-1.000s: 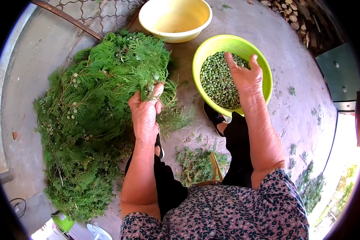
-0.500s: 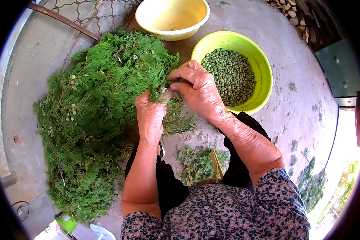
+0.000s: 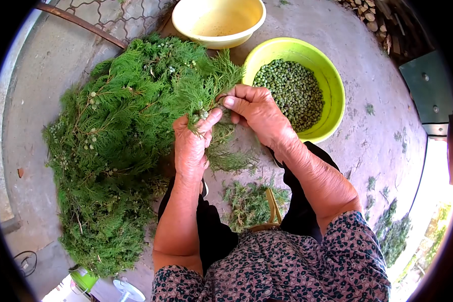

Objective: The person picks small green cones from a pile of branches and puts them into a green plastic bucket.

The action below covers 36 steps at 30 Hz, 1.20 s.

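My left hand (image 3: 190, 146) is closed round a feathery green evergreen sprig (image 3: 199, 93), with a few pale green cones (image 3: 203, 115) showing by the thumb. Close beside it, my right hand (image 3: 261, 110) pinches the sprig between thumb and fingers; whether a cone is also in that pinch is hidden. Under and left of both hands spreads a large heap of evergreen branches (image 3: 110, 151), dotted with cones. Just beyond my right hand stands a lime-green basin (image 3: 334, 95) holding many small round green cones (image 3: 289, 90).
A pale yellow basin (image 3: 219, 40) stands at the far side, with a wavy metal grille (image 3: 116, 17) to its left. Loose clippings (image 3: 251, 201) lie between my legs, more greenery (image 3: 392, 231) at right. Stacked firewood (image 3: 370, 17) and a dark green cabinet (image 3: 425, 88) line the right.
My right hand has shifted a little right and toward me. The leafy tip near it now stands higher and further right. My left hand has barely moved, its grip kept.
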{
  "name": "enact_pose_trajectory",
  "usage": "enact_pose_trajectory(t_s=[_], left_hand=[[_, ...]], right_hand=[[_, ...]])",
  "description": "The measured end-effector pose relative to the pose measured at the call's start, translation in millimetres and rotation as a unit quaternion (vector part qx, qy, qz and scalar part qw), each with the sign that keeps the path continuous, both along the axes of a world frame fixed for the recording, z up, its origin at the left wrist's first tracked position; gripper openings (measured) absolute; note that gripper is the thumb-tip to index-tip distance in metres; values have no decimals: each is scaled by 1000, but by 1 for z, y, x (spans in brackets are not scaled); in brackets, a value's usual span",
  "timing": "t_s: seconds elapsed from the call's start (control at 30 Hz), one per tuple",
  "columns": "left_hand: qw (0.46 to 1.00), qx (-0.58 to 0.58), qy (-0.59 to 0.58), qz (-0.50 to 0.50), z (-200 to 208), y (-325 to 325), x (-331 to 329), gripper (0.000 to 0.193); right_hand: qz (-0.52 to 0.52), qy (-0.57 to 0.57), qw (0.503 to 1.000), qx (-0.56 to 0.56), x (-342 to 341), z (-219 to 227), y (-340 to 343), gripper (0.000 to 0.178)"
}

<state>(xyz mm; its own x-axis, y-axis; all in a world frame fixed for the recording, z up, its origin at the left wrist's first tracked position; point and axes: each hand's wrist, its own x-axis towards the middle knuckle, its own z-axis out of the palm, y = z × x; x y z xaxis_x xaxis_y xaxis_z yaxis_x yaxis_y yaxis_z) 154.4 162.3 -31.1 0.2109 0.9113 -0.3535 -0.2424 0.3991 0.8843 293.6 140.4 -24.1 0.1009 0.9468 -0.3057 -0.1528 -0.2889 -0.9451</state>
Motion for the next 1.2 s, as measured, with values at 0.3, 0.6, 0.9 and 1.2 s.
enact_pose_trajectory(t_s=[0.3, 0.6, 0.9, 1.2], left_hand=[[999, -15, 25, -35, 1, 3, 3, 15], [991, 55, 34, -114, -4, 6, 1, 10], [990, 16, 42, -134, 7, 2, 2, 18], [992, 45, 63, -96, 1, 4, 1, 11]], right_hand=[[-161, 377, 912, 31, 26, -15, -5, 15], [-167, 263, 940, 140, 38, 4, -2, 18], [0, -89, 990, 107, 5, -2, -8, 22], [9, -90, 993, 81, 0, 0, -5, 13]])
